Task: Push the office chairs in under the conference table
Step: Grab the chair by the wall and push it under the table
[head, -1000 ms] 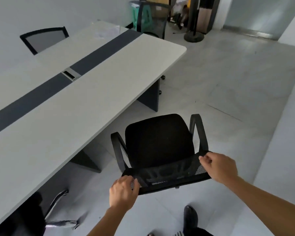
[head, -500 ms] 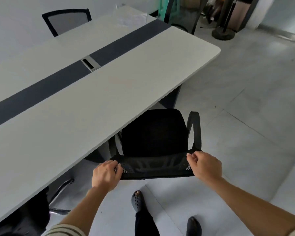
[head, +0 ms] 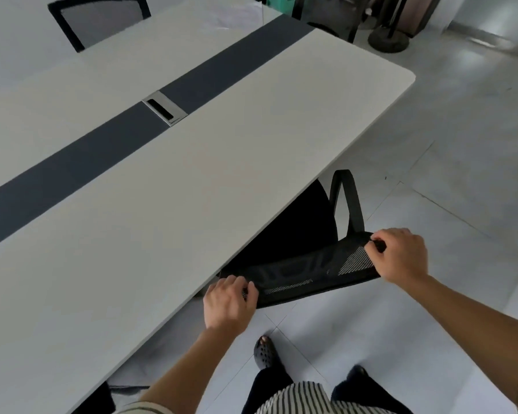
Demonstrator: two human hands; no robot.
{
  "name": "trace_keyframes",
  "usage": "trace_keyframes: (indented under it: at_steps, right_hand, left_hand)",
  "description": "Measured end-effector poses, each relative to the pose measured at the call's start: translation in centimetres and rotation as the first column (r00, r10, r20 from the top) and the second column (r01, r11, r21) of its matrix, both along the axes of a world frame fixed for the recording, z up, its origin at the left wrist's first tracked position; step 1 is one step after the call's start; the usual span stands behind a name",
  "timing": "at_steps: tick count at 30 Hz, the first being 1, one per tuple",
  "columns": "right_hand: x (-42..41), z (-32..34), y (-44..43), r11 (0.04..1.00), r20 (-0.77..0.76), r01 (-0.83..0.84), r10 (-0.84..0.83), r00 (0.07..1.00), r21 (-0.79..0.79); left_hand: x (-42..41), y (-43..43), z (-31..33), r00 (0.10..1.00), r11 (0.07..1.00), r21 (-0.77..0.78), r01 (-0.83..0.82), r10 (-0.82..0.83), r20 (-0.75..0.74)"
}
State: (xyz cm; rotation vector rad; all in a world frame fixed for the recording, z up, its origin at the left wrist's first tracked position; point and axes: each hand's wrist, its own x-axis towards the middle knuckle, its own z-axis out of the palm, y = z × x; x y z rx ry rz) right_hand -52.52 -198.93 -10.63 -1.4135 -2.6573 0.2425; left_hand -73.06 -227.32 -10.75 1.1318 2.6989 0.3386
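Observation:
A black mesh office chair stands at the near long edge of the white conference table, which has a dark strip down its middle. Most of the seat and the left armrest are hidden beneath the tabletop; the right armrest sticks out. My left hand grips the left end of the backrest's top edge, close to the table edge. My right hand grips the right end of that edge.
A second mesh chair sits at the far side of the table, and a third at its far end. A round black stand base rests on the tiled floor beyond. Another chair's dark part shows under the table at bottom left.
The chair has rolled forward and left under the table, so its seat went from fully visible to mostly hidden. Both hands stayed on the backrest and I stepped closer.

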Motion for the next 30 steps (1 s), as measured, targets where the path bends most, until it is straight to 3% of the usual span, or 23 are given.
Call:
trace_keyframes:
  at_steps: [3,7,13,17,23,27,30]
  right_hand:
    - [0.0,0.4,-0.2,0.998,-0.056,0.018,-0.014,0.998,0.066]
    - [1.3,0.3,-2.0,0.997,-0.172,-0.039,0.051,0.984,0.073]
    - [0.5,-1.0,-0.8,0.983,-0.171,-0.087,0.115,0.979,0.164]
    - [1.0,-1.9,3.9,0.959,-0.111,-0.231,0.25,0.962,0.162]
    - [-2.2,-1.9,12.4,0.911,-0.161,-0.374,0.402,0.902,0.177]
    - [-4.5,-1.7,16.5,0.864,-0.125,-0.462,0.49,0.863,0.201]
    - [-7.2,-1.4,17.9,0.844,-0.105,-0.49,0.519,0.848,0.217]
  left_hand:
    - [-0.4,0.6,0.6,0.996,0.996,-0.084,0.021,-0.014,0.091]
    - [-0.8,1.3,0.9,0.982,0.995,-0.083,0.061,-0.045,0.183]
    - [0.9,2.1,0.7,0.988,0.992,-0.121,-0.044,0.061,0.14]
    - [4.2,4.1,0.4,0.973,0.98,-0.108,-0.17,0.184,0.14]
    - [7.3,10.0,0.8,0.932,0.938,-0.039,-0.344,0.346,0.106]
    - [8.9,12.4,0.9,0.966,0.967,0.005,-0.254,0.254,0.044]
    - [8.2,12.9,0.7,0.979,0.976,-0.083,-0.202,0.201,-0.02]
